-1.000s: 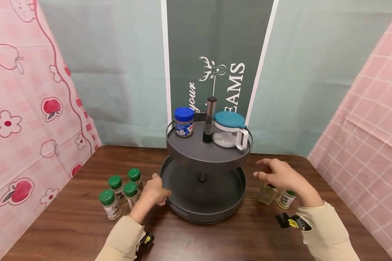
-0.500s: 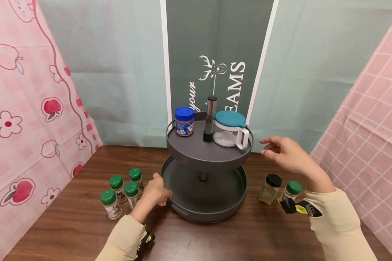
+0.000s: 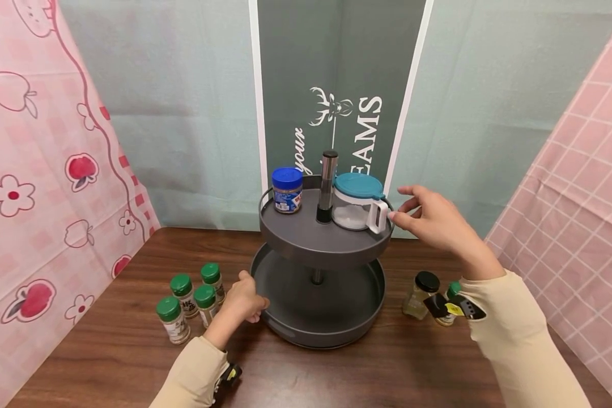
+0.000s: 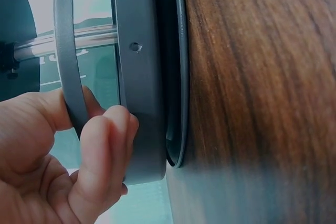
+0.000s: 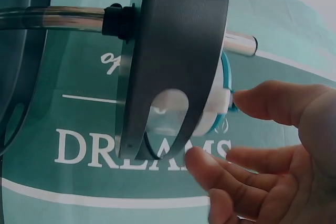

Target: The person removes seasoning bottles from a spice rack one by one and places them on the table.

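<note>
The right hand (image 3: pixel 436 221), fingers loose & apart, is just beside the white handle of the jug (image 3: pixel 359 203) on the top tray (image 3: pixel 306 241), w/ a blue-lid jar (image 3: pixel 287 190). The left hand (image 3: pixel 242 300) pinches the bottom tray (image 3: pixel 331 334) rim.

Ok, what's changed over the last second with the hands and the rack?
The right hand rose from the black-capped bottle on the table and moved up and inward to the white handle of the teal-lidded jug on the top tier, fingers spread, nothing gripped yet. The left hand kept its grip on the lower tray's rim. The jars did not shift.
</note>
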Demonstrator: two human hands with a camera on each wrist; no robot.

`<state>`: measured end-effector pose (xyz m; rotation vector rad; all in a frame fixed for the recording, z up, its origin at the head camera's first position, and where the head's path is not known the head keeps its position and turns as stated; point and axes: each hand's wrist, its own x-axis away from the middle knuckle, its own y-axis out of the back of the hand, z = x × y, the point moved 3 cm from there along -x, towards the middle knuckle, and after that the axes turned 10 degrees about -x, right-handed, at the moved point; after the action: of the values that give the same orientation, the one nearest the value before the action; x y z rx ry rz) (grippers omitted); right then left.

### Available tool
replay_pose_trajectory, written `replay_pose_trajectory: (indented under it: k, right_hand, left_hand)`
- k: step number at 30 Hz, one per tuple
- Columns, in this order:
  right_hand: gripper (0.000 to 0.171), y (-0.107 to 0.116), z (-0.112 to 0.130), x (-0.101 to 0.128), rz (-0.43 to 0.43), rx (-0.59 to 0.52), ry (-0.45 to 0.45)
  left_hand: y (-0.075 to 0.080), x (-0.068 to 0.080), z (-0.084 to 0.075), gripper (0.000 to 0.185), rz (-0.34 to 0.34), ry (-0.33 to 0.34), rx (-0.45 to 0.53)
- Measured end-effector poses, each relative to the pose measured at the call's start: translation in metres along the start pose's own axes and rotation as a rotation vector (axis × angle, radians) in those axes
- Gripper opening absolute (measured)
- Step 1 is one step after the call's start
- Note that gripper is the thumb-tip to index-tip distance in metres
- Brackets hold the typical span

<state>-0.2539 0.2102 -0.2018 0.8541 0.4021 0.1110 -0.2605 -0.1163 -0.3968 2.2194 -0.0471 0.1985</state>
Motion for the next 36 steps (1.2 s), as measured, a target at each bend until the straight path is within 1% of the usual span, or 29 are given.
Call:
replay_pose_trajectory:
  k: [3, 5, 8, 11, 15, 17, 20, 24, 29, 36]
  right_hand:
    - [0.058, -0.003, 0.007, -0.006, -0.014, 0.013, -0.003]
    - [0.056, -0.005, 0.011, -0.01, -0.014, 0.02, -0.016]
    - [0.048, -0.009, 0.013, -0.015, 0.003, 0.019, -0.047]
    - [0.037, -0.013, 0.015, -0.02, 0.021, 0.036, -0.064]
    - [0.023, -0.018, 0.016, -0.025, 0.021, 0.106, -0.048]
    - [0.019, -0.02, 0.016, -0.027, 0.013, 0.136, -0.033]
    - [0.019, -0.022, 0.016, -0.029, 0.002, 0.153, -0.025]
    - [0.022, -0.024, 0.014, -0.028, 0.012, 0.107, -0.059]
    - [0.022, -0.023, 0.013, -0.027, 0.045, 0.04, -0.113]
    - [0.019, -0.022, 0.016, -0.025, 0.051, 0.017, -0.143]
  left_hand:
    - [0.0, 0.001, 0.0, 0.068, 0.004, -0.005, 0.002]
    - [0.0, 0.002, 0.0, 0.068, 0.007, -0.003, 0.005]
    - [0.0, 0.003, 0.0, 0.065, 0.006, -0.012, -0.001]
    - [-0.001, 0.004, -0.001, 0.059, 0.007, -0.024, -0.015]
    - [0.0, 0.005, -0.002, 0.048, 0.005, -0.04, -0.037]
    - [0.0, 0.006, -0.002, 0.046, 0.003, -0.046, -0.046]
    - [0.001, 0.006, -0.003, 0.033, 0.004, -0.049, -0.065]
    - [-0.001, 0.006, -0.002, 0.017, 0.013, -0.052, -0.074]
    - [0.0, 0.007, -0.002, 0.017, 0.005, -0.061, -0.07]
    - [0.001, 0.008, -0.002, 0.018, -0.004, -0.072, -0.071]
